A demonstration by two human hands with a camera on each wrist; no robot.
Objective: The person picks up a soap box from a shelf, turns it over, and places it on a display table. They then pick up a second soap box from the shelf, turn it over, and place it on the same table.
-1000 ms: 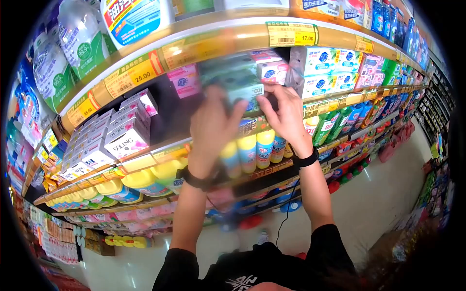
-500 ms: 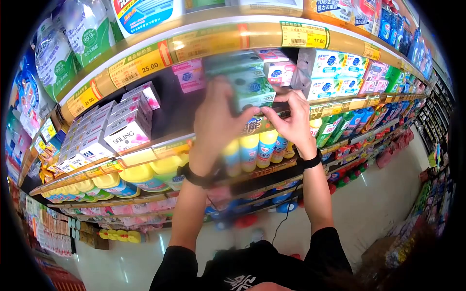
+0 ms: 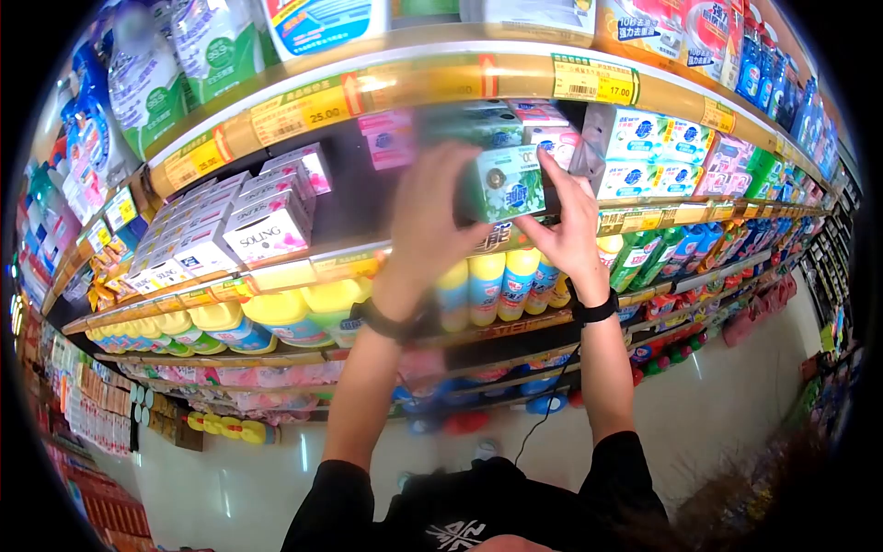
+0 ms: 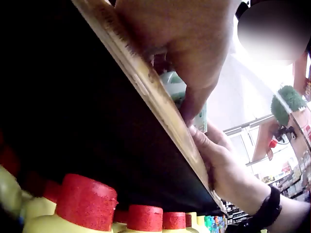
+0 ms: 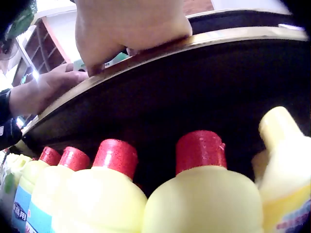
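Observation:
At the shelf's front edge, a green soap box (image 3: 511,187) stands tilted between two hands, its printed face toward the head camera. My right hand (image 3: 573,230) pinches its right side, fingers at the upper corner and thumb at the lower edge. The left hand (image 3: 428,216), blurred in the head view, curves round the left side with its thumb low. In the left wrist view, the left hand (image 4: 182,43) covers much of the box (image 4: 173,87). Behind the held box sit another green box (image 3: 497,115) and pink-and-white boxes (image 3: 556,140).
White SOLING boxes (image 3: 267,228) stand in rows on the left of this shelf, and white soap packs (image 3: 644,147) on the right. A price-tag rail (image 3: 418,89) runs overhead. Yellow bottles with red caps (image 5: 201,150) line the shelf below.
The green box has turned, so its printed face now shows instead of its top and end. The hands have moved from close together beneath it to its two sides.

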